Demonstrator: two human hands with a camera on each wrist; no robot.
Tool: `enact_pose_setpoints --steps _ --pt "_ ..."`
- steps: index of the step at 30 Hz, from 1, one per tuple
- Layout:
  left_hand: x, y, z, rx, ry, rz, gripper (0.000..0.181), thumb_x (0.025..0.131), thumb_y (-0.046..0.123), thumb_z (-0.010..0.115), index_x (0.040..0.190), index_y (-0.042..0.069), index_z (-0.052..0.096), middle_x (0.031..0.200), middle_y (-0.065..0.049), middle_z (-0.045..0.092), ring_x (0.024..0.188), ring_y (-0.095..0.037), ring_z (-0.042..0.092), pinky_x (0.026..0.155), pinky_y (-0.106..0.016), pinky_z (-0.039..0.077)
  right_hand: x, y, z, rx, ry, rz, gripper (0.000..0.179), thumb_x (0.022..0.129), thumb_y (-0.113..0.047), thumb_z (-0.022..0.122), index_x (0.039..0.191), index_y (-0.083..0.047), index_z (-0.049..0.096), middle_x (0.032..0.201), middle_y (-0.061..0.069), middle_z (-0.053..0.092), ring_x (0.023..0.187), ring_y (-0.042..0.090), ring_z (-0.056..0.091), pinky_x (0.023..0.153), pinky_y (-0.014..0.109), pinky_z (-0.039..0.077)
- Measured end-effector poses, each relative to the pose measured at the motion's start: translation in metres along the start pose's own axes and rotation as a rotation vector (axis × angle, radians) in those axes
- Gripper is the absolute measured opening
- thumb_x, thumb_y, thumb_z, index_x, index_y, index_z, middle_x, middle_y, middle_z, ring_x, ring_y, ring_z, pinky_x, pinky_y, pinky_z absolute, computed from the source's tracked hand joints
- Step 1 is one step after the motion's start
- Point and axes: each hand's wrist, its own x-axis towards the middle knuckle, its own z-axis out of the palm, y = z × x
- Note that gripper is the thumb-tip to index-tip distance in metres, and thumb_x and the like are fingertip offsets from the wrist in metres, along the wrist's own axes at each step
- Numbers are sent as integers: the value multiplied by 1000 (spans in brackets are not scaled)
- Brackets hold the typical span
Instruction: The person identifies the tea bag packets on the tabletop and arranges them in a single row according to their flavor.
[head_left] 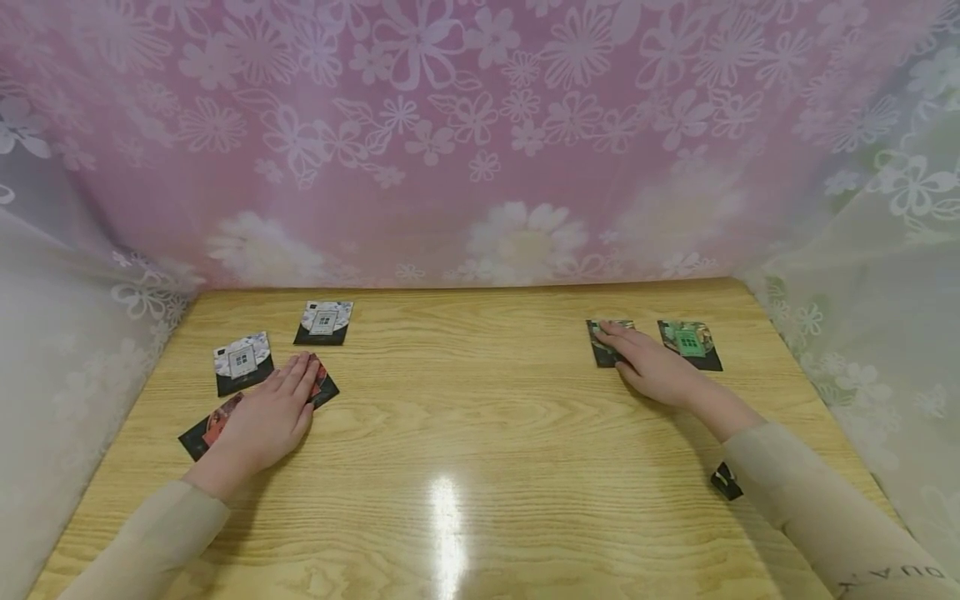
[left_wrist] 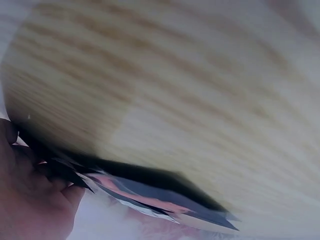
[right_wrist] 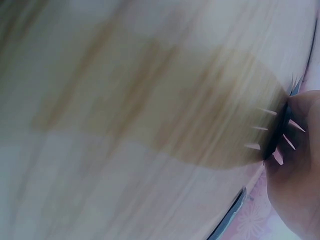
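Note:
My left hand [head_left: 266, 421] lies with straight fingers over a red and black square packet [head_left: 326, 392], covering much of it. A second red and black packet [head_left: 204, 432] shows by the left side of that hand, partly hidden under it. Two white, blue-patterned and black packets lie beyond: one packet [head_left: 243, 364] just past the fingers, another packet [head_left: 324, 323] farther back. Over at the right, my right hand [head_left: 656, 367] rests its extended fingers on a green and black packet [head_left: 603, 357]. Beside it lies another green packet [head_left: 691, 344].
The wooden table [head_left: 465, 392] backs onto a pink flowered curtain [head_left: 450, 167], with pale curtains on both sides. A small black patterned item [head_left: 725, 483] pokes out from behind the right sleeve [head_left: 810, 500].

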Motion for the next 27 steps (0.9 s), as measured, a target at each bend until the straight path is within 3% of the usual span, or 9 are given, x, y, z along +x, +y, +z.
enact_pose_setpoints --steps 18,27 --pt "30 29 0 -25 -4 81 61 112 23 44 164 -7 31 171 -28 30 160 -45 31 129 -57 35 -1 0 1 -23 3 -3 55 109 -4 53 163 -1 40 173 26 28 157 49 30 125 69 33" --pt "62 53 2 -13 -22 153 63 113 27 42 166 -5 28 173 -25 27 162 -40 29 132 -54 32 -1 -1 1 -24 5 -3 55 109 -4 54 163 -2 41 172 26 29 157 49 31 124 69 33"
